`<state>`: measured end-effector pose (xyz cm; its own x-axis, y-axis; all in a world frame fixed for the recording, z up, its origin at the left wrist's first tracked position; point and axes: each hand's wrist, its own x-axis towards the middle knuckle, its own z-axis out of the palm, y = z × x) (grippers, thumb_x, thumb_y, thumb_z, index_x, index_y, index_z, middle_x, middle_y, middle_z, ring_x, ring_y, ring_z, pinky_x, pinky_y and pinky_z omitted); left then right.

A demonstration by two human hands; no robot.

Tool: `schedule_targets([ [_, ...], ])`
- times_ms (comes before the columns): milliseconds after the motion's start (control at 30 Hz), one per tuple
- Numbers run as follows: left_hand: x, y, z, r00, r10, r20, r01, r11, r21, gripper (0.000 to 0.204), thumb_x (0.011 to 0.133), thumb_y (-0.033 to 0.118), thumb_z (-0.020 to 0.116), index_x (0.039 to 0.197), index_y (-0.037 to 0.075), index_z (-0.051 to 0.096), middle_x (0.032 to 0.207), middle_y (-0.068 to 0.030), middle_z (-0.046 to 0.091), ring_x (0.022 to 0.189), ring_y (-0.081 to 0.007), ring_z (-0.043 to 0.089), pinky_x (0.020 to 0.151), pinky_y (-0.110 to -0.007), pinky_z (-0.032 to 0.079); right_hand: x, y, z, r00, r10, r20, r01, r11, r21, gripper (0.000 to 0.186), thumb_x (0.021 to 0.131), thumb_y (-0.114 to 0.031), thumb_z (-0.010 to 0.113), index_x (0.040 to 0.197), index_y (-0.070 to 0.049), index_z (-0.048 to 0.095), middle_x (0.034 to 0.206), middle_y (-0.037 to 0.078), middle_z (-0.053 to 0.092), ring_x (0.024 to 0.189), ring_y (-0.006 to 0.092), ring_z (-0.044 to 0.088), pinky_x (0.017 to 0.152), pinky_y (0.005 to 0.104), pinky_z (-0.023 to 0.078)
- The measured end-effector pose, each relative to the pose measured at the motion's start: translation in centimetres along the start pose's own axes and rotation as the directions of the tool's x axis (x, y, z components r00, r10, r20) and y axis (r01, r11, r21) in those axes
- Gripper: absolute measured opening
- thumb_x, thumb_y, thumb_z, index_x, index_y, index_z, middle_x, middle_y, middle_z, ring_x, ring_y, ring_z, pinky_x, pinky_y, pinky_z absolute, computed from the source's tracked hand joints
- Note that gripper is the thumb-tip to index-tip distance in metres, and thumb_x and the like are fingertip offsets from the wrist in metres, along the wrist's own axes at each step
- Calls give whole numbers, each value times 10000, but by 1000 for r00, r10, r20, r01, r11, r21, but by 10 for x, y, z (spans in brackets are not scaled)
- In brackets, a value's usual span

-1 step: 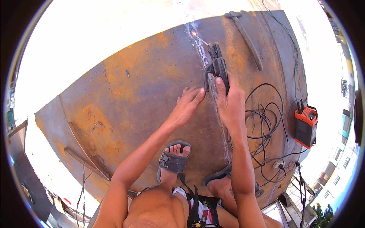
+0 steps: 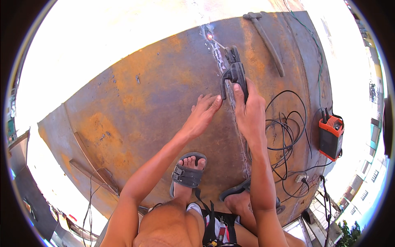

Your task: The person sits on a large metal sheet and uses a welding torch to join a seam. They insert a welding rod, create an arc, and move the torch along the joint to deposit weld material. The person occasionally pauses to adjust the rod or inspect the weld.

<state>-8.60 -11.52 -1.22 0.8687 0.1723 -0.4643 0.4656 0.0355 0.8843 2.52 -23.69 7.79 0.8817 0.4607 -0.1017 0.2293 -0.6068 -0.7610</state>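
Note:
My right hand (image 2: 250, 104) is wrapped around a black welding electrode holder (image 2: 236, 72). A thin, short electrode (image 2: 219, 43) juts from its jaws toward the upper left. At the tip a small glowing spot (image 2: 210, 37) meets the weld seam (image 2: 217, 53), a pale, rough line running down the rusty steel plate (image 2: 152, 90). Nothing shows in my left hand (image 2: 205, 108); its fingers are spread over the plate, and the thumb tip reaches the holder's lever. Whether those fingertips rest on the steel is hard to see.
A hammer (image 2: 267, 43) lies right of the seam. Black cable (image 2: 288, 123) is coiled beside my right forearm, near an orange and black welding machine (image 2: 331, 138). A socket (image 2: 301, 178) lies below it. Metal strips (image 2: 92, 164) lie at left. My sandalled foot (image 2: 189, 173) stands on the plate.

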Motion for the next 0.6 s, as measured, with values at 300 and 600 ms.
schedule_targets([
  [300,4,5,-1,1000,-20,-23,20,1000,9,854,1120,743,333,1525,46,614,1649,-161,498,1645,-435,242,1294,-748,71,6,3,2,1000,-4,-8,4,1000,-22,428,1159,-306,585,1355,72,632,1004,323,755,977,509,752,810,531,562],
  [600,8,-4,-2,999,25,-19,-25,999,25,834,1127,727,340,1516,45,621,1614,-149,521,1602,-394,318,1286,-742,117,7,2,2,1000,3,8,-3,1000,-21,447,1161,-317,578,1363,78,627,1019,330,754,988,512,752,813,533,565],
])
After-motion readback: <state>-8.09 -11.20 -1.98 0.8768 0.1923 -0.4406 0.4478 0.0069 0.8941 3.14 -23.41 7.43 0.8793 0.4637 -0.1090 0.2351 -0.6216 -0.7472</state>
